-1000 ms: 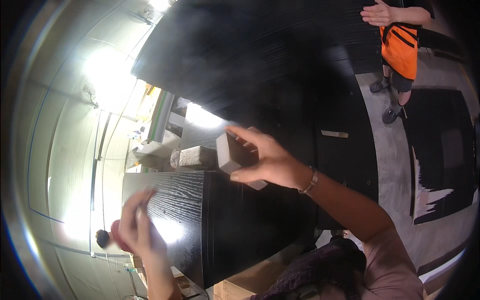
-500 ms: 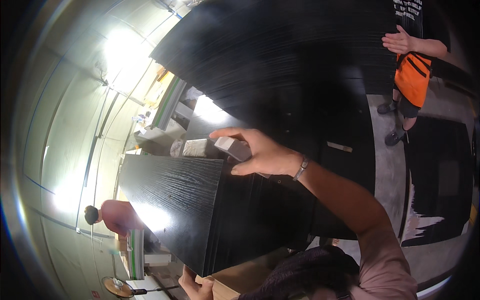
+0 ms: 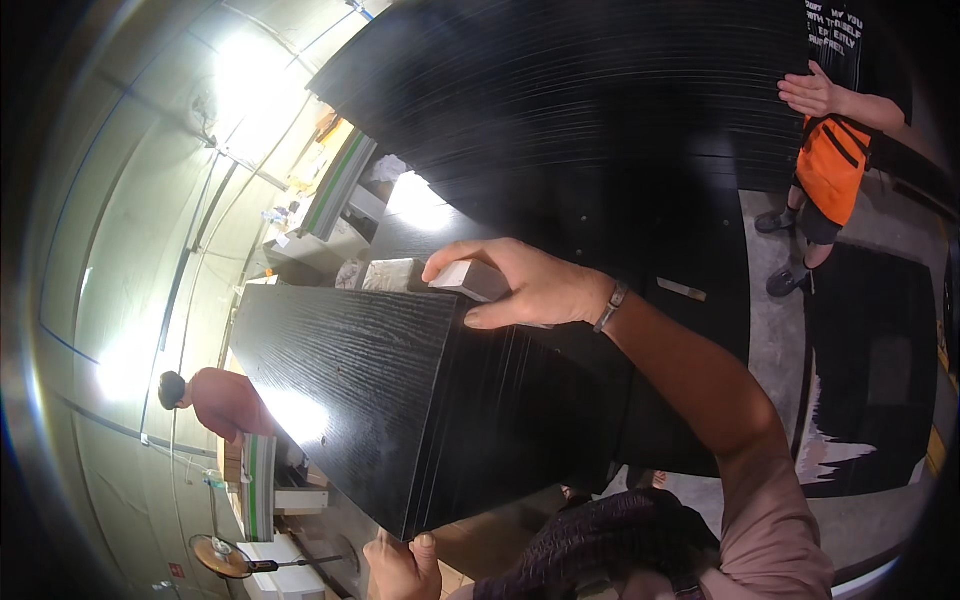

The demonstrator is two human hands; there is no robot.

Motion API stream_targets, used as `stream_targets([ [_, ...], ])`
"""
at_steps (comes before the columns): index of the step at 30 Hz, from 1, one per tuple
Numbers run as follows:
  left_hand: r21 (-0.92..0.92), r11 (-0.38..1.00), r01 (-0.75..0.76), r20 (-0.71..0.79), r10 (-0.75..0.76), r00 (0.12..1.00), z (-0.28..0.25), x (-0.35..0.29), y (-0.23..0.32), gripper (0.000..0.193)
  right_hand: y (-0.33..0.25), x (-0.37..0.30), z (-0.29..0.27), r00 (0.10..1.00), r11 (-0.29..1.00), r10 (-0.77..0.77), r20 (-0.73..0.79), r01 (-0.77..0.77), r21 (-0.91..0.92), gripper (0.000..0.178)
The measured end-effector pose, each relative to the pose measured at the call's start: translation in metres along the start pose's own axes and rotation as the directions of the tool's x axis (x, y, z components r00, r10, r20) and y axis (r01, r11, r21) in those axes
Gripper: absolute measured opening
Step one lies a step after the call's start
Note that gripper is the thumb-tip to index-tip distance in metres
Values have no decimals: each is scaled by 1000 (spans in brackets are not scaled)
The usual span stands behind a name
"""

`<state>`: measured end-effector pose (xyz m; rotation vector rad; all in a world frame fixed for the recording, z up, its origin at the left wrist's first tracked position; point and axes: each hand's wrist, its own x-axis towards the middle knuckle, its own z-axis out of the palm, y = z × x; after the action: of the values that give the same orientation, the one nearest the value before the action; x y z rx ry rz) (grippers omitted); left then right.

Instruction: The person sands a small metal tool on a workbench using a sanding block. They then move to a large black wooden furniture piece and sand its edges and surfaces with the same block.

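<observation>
My right hand (image 3: 550, 283) is closed round a grey rectangular block (image 3: 468, 279) with a pale upper face, thumb on one side and fingers on the other. It holds the block at the far edge of the top black wood-grain board (image 3: 360, 350), which lies on a stack of similar boards. At the near corner of this board, my left hand (image 3: 403, 568) grips the edge with thumb and fingers closed, partly hidden beneath it. Beside the grey block sits a whitish worn block (image 3: 393, 275). The underside of the grey block is out of sight.
A large black panel stack (image 3: 600, 110) rises beyond. At right stands a person in an orange apron (image 3: 832, 170), near a black sheet (image 3: 870, 350) on the floor. Another person (image 3: 225, 400) bends at the left, above a fan (image 3: 222, 556).
The grey block has tilted, so more of its pale face shows. My left thumb has come up against the board's near corner. The whole view has shifted slightly.
</observation>
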<state>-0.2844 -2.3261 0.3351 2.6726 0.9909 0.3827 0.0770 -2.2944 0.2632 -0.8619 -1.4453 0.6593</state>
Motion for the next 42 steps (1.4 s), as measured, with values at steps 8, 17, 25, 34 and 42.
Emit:
stream_targets([
  [8, 84, 992, -90, 58, 86, 995, -1, 2, 3, 34, 0, 5, -1, 998, 995, -55, 31, 57, -78, 46],
  [17, -244, 953, 178, -165, -222, 961, -66, -2, -5, 28, -19, -28, -21, 900, 989, 145, -410, -117, 92, 50],
  [25, 49, 921, -386, 74, 382, 921, -38, 126, 7, 76, -9, -38, 58, 802, 898, -182, -569, -100, -429, 63],
  [34, 140, 901, -410, 108, 398, 911, -20, 127, 9, 73, 39, -90, 44, 660, 894, 278, -698, -444, -64, 61],
  [42, 136, 904, -406, 92, 397, 913, -19, 128, 7, 72, 159, -210, 88, 550, 721, 457, -699, -689, -72, 58],
])
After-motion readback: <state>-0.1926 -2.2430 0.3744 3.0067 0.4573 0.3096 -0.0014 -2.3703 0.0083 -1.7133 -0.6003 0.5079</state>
